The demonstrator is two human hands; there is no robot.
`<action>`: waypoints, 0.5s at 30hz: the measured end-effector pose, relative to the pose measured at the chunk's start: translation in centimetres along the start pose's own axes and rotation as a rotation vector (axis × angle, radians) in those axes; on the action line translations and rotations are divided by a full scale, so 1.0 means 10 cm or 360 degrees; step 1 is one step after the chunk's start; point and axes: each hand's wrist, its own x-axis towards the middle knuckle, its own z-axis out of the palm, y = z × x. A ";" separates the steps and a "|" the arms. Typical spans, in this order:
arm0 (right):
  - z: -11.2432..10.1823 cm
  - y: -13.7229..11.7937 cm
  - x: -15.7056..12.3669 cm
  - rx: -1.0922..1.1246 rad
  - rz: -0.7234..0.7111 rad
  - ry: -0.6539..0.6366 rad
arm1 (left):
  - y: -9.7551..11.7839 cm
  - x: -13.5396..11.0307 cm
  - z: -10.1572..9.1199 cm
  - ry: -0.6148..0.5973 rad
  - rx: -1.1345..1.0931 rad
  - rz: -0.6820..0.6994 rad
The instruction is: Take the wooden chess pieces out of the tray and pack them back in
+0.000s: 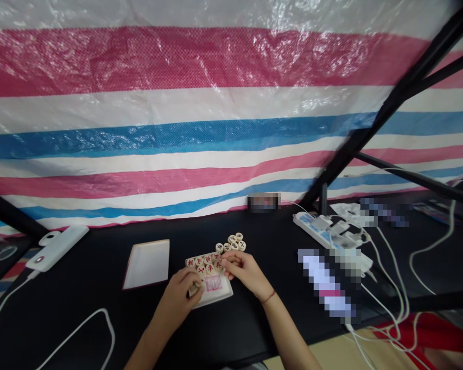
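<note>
A shallow white box [219, 297] lies on the black table. Rows of round xiangqi pieces [199, 261] with red characters fill its far half, and a pink printed square shows on its bare floor. At the box's left side, my left hand [179, 290] is closed, with a pale xiangqi piece [193, 288] partly showing between thumb and fingers. My right hand [245, 268] has its fingers curled together at the right end of the red rows; what the fingertips grip is hidden. Just beyond the box sits a loose cluster of black-character xiangqi pieces [234, 246].
A white box lid [146, 264] lies left of the box. Further left is a white power strip [59, 249] with a cable. On the right are another power strip [316, 231] crowded with plugs, a blurred-out phone-like object [324, 282] and white cables. A striped sheet [158, 139] hangs behind.
</note>
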 end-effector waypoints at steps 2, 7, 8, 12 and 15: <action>-0.01 0.04 -0.05 -0.0004 0.0022 0.0007 | 0.07 0.01 0.03 -0.0114 0.0117 0.0130; -0.01 0.11 -0.13 0.0010 0.0073 0.0032 | 0.10 0.05 0.11 -0.0157 0.0353 0.0278; -0.01 0.11 -0.14 0.0010 0.0075 0.0039 | 0.09 0.05 0.12 -0.0155 0.0380 0.0302; -0.02 0.14 -0.15 -0.0020 0.0060 0.0012 | 0.03 0.06 0.15 -0.0164 0.0483 0.0361; 0.01 0.15 -0.18 -0.0184 0.0019 -0.0016 | 0.02 0.08 0.15 -0.0183 0.0559 0.0359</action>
